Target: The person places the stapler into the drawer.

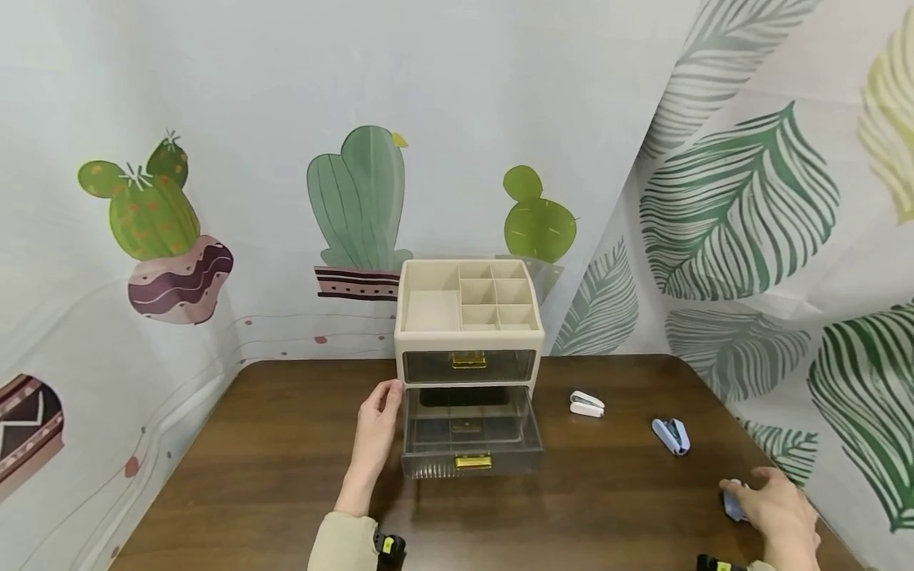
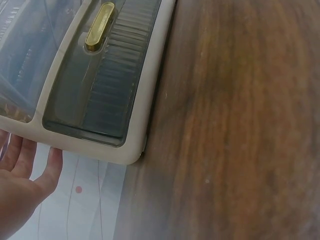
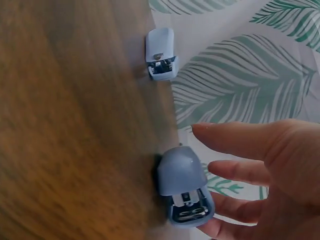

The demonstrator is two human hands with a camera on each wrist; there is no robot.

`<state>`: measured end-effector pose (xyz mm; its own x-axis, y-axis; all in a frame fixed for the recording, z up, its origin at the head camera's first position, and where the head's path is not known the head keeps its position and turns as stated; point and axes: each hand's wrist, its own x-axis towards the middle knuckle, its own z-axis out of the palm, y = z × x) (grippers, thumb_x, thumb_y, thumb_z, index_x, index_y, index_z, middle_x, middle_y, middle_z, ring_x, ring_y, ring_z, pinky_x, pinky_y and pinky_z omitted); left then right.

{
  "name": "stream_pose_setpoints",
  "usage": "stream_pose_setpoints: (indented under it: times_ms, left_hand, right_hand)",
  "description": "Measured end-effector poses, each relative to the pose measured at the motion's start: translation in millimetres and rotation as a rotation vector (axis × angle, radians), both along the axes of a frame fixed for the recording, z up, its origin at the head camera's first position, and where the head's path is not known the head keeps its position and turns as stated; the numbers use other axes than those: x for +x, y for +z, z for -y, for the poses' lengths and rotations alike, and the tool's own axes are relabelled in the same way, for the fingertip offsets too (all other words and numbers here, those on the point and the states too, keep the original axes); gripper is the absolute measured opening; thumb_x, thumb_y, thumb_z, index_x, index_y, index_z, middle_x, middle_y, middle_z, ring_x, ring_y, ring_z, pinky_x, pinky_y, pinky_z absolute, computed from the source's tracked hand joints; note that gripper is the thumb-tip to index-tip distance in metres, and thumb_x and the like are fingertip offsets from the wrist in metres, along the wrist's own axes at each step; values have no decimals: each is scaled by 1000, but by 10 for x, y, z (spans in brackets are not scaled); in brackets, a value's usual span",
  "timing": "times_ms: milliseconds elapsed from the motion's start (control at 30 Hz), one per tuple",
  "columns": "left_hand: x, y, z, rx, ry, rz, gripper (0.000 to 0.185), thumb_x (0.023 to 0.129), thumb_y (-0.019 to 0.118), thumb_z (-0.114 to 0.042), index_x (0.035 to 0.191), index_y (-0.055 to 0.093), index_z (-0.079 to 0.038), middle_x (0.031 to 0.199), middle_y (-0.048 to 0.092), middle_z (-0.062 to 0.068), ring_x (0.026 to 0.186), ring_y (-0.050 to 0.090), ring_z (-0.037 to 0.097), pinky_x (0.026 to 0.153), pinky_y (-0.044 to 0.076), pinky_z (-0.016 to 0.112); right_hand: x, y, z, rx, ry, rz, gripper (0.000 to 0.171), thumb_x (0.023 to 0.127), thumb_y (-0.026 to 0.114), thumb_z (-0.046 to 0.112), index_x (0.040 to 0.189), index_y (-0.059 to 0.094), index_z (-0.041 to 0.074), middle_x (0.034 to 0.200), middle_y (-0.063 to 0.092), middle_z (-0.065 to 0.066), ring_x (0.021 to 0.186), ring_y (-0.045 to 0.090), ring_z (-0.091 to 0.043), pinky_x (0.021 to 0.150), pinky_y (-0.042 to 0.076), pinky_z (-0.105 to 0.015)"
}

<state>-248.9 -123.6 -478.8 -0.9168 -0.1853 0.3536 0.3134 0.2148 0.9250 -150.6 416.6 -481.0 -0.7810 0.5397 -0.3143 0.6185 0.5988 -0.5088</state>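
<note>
A cream desktop organizer (image 1: 469,342) stands at the back of the table, one clear drawer (image 1: 471,464) with a gold handle pulled out. Beneath that drawer, in the left wrist view, a lower drawer (image 2: 95,90) sits closed. My left hand (image 1: 377,424) rests its fingertips against the organizer's left side, fingers loosely extended. At the far right, my right hand (image 1: 774,507) is spread beside a small blue stapler (image 3: 185,187). Thumb and fingers are apart, with the fingertips right at the stapler's edge. In the head view the hand partly hides this stapler.
A second blue stapler (image 1: 671,436) lies farther back along the table's right side. Left of it is a white stapler (image 1: 587,404), near the organizer. A printed curtain (image 1: 457,95) hangs behind and beside the brown wooden table (image 1: 286,444).
</note>
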Motion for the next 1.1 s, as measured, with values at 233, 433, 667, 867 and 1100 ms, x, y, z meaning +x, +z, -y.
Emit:
stream_pose_setpoints:
  times_ms: [233,433,667,867,1100]
  left_hand:
    - [3,7,-1,6,0,2,35,102,53,-37,113,67,-7,108,67,7,97,57,17,83,46,29]
    - [2,5,-4,6,-6,10,35,102,53,-37,113,67,-7,108,67,7,99,56,17,85,45,29]
    - [80,109,-19,10,-23,27,33,102,53,-32,113,67,-3,108,66,10,98,56,18,87,43,30]
    - [231,326,-41,-15,-25,35,30,103,52,-25,113,66,0,109,66,13,98,55,19,87,43,31]
    - [237,350,-46,-24,-25,29,30,103,52,-23,114,65,1,110,66,14,98,55,19,86,43,30]
  right_hand:
    - [-17,-64,-36,46,65,7,87,86,68,50,133,30,-12,129,34,-42,113,33,-63,86,37,-68]
    - [-26,-109,-32,36,99,-2,83,85,70,48,129,34,-12,125,39,-41,110,37,-63,83,39,-67]
    - [7,-53,23,18,24,59,84,84,70,51,128,37,-12,122,42,-38,111,39,-61,84,40,-66]
    - [15,-34,32,14,2,24,74,84,71,47,125,47,-9,117,47,-35,106,43,-59,78,42,-63]
    - [-7,49,44,51,83,-70,68,83,70,45,118,51,-11,112,50,-36,104,41,-60,74,43,-61]
